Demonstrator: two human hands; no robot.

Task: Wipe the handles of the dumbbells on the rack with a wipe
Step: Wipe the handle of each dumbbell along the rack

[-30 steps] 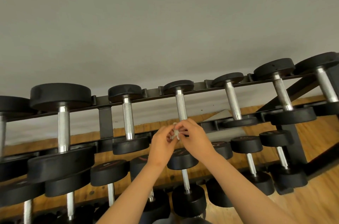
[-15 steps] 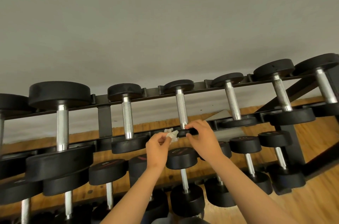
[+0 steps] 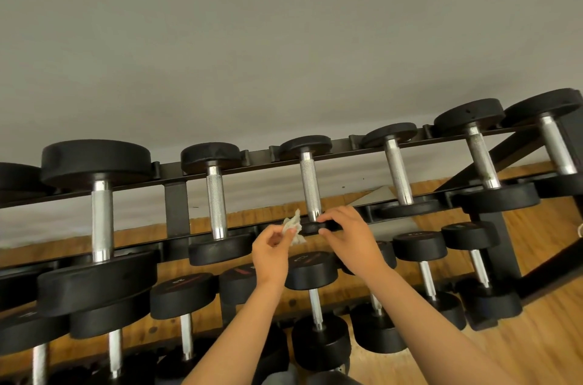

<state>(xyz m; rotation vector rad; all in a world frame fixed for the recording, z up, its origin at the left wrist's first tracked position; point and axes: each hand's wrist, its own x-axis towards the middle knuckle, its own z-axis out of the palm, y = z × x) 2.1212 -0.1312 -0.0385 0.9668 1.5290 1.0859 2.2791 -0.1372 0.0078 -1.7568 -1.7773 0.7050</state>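
A black rack [image 3: 176,205] carries several black dumbbells with knurled silver handles on its tiers. My left hand [image 3: 272,253] pinches a crumpled white wipe [image 3: 292,225] just left of the near head of the middle top-tier dumbbell [image 3: 309,186]. That near head [image 3: 312,228] is gripped at its edge by my right hand [image 3: 350,238], thumb below and fingers on top. The dumbbell's handle stands bare above both hands.
More dumbbells sit to either side on the top tier [image 3: 216,198] [image 3: 399,176] and on the lower tiers [image 3: 312,271]. A grey wall [image 3: 284,38] rises behind the rack. The wooden floor [image 3: 536,337] shows at right.
Both hands came down off the handle of the middle dumbbell. My left hand drew away to the left with the wipe, and my right hand settled on the dumbbell's near head.
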